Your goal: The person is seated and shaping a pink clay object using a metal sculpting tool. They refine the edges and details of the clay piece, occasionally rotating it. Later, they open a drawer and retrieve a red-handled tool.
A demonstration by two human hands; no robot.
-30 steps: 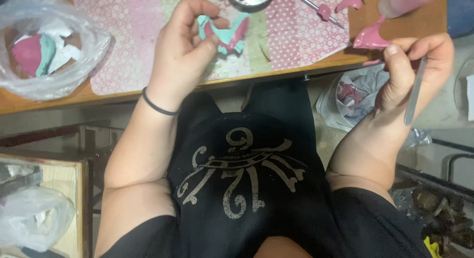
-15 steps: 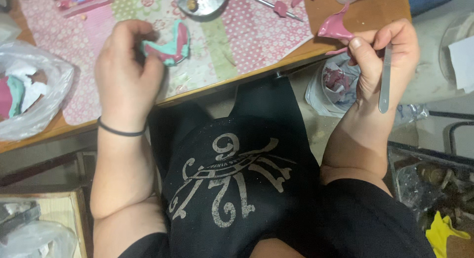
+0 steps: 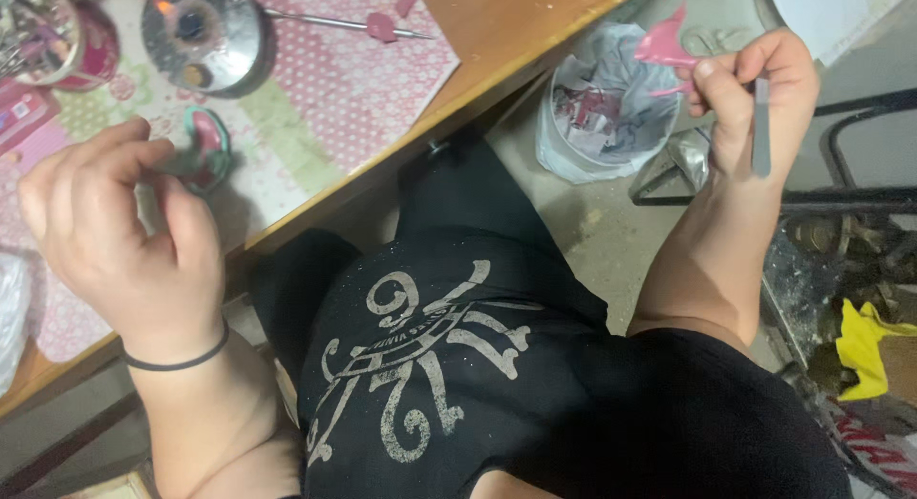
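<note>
My left hand (image 3: 119,236) is over the table's near edge, its fingers pinching a small teal and pink clay piece (image 3: 202,150) above the pink dotted mat (image 3: 315,98). My right hand (image 3: 750,103) is off the table at the upper right, above the floor. It grips a thin grey blade tool (image 3: 761,127) that hangs down from the fingers, and a pink flat scrap (image 3: 664,48) is pinched at the fingertips. A black band circles my left wrist.
A bag-lined bin (image 3: 607,112) of pink and white scraps stands on the floor under my right hand. On the mat lie a round metal dish (image 3: 201,36), a pink-handled needle tool (image 3: 363,23) and a pink cup (image 3: 62,41). A yellow cloth (image 3: 869,346) lies at right.
The view has swung right and down. My right hand has moved off the table out over the scrap bin, still with the tool. My left hand stays on the clay piece.
</note>
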